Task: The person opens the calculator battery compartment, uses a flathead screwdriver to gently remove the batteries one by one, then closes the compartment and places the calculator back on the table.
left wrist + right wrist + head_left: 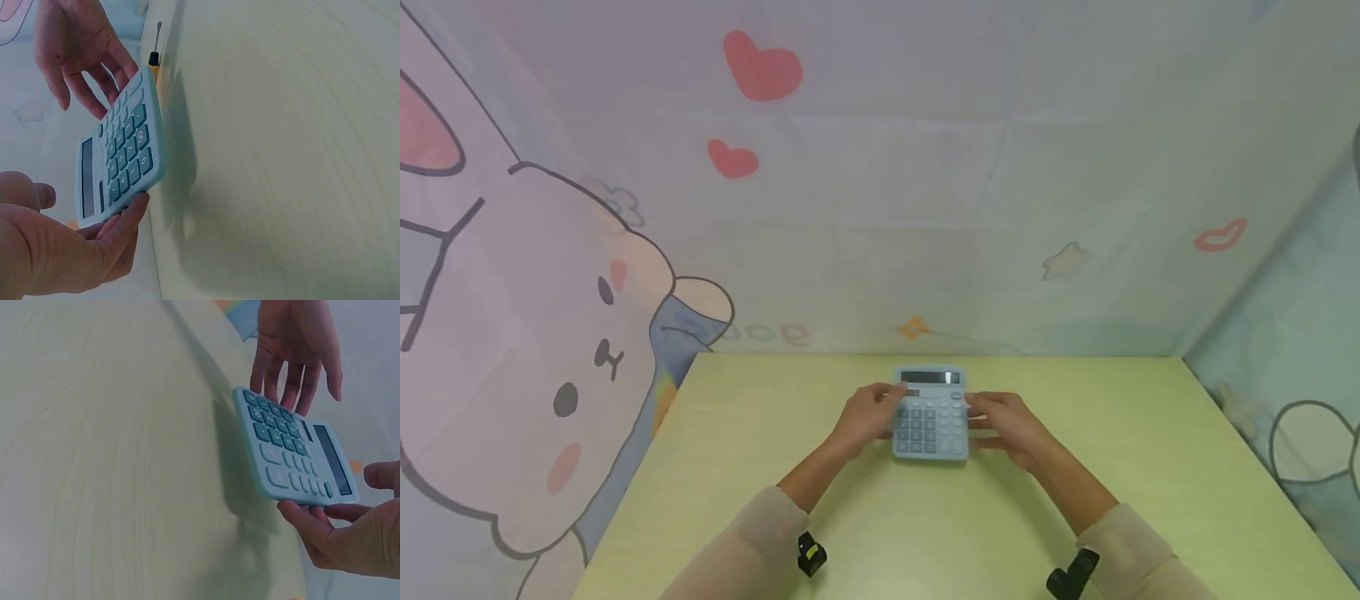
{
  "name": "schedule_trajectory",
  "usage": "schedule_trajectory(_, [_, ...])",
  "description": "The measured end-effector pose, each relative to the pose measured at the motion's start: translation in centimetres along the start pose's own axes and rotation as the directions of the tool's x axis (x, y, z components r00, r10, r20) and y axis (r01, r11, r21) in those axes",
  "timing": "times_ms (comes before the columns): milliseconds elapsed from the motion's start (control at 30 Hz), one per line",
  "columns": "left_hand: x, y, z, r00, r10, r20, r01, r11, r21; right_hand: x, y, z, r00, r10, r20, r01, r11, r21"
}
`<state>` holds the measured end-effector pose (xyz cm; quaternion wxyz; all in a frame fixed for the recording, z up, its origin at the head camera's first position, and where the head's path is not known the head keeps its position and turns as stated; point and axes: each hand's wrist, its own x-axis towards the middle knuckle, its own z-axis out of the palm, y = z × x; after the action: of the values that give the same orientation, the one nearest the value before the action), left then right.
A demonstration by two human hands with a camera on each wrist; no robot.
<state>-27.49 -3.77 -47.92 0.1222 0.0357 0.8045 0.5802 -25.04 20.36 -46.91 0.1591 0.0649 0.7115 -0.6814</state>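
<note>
A light blue calculator (930, 414) is held up off the table between both hands, its keys and dark display facing upward in the head view. My left hand (871, 418) supports its left edge with extended fingers; in the left wrist view, the left thumb (45, 195) stands clear of it. On the opposite edge, my right hand (1009, 429) touches it with nearly straight fingers. The right thumb (380, 475) is raised apart from the calculator in the right wrist view. Fingertips under the calculator are partly hidden.
Beyond the calculator in the left wrist view lies a screwdriver (154, 59) with a black and yellow handle, partly covered. The pale yellow-green table (760, 400) ends at a cloth backdrop (880, 183) with cartoon prints. A side cloth (1300, 350) hangs along the right edge.
</note>
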Motion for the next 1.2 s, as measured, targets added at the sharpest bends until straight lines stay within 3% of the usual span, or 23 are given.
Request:
schedule_trajectory(533, [0.2, 0.9, 0.2, 1.000, 0.018, -0.024, -0.018, 1.000, 0.000, -0.5, -1.0, -0.5, 1.000, 0.006, -0.004, -0.006, 0.996, -0.090])
schedule_trajectory(767, [0.3, 1.3, 0.1, 0.998, 0.031, -0.052, -0.025, 0.993, 0.118, -0.6, -1.2, -0.7, 1.000, -0.012, -0.018, 0.009, 0.985, -0.174])
schedule_trajectory(1200, [0.2, 1.9, -0.2, 0.997, 0.033, -0.063, -0.027, 0.994, 0.103, -0.5, -1.5, -0.5, 0.999, -0.047, -0.008, 0.046, 0.990, -0.134])
